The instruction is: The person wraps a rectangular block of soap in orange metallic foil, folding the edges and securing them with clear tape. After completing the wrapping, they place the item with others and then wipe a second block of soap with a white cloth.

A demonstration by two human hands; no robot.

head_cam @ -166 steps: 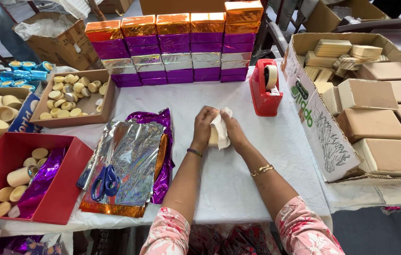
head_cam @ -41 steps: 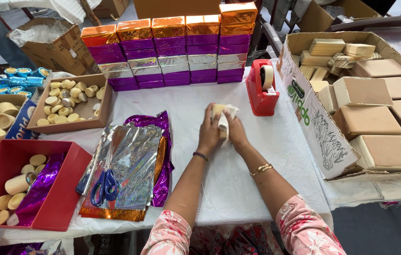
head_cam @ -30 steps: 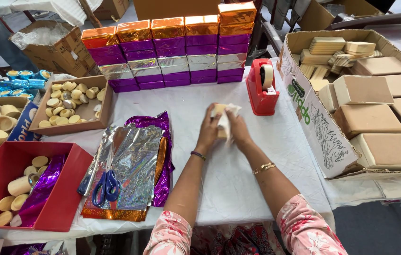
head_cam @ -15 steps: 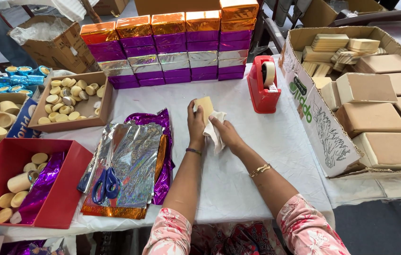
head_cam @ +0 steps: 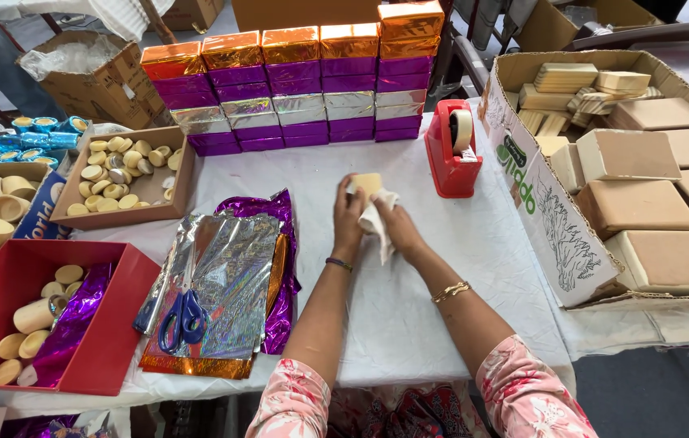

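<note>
Yellow and small, a block (head_cam: 366, 183) is held up between the two hands, just above the white worktop (head_cam: 409, 308). It is gripped by the closed fingers of the left hand (head_cam: 349, 217). A white cloth (head_cam: 377, 223) is pressed against it by the right hand (head_cam: 397, 231). A red tape holder (head_cam: 451, 154) is seen just right of the hands, and shiny foil sheets (head_cam: 223, 284) with blue scissors (head_cam: 181, 316) are laid to the left.

The left hand (head_cam: 348, 217) covers most of a small pale yellow block (head_cam: 365, 183); only its top shows. The white cloth (head_cam: 377, 223) hides the right hand's (head_cam: 397, 231) fingertips. The large cardboard box of tan slabs (head_cam: 523, 154) runs off the right edge.
</note>
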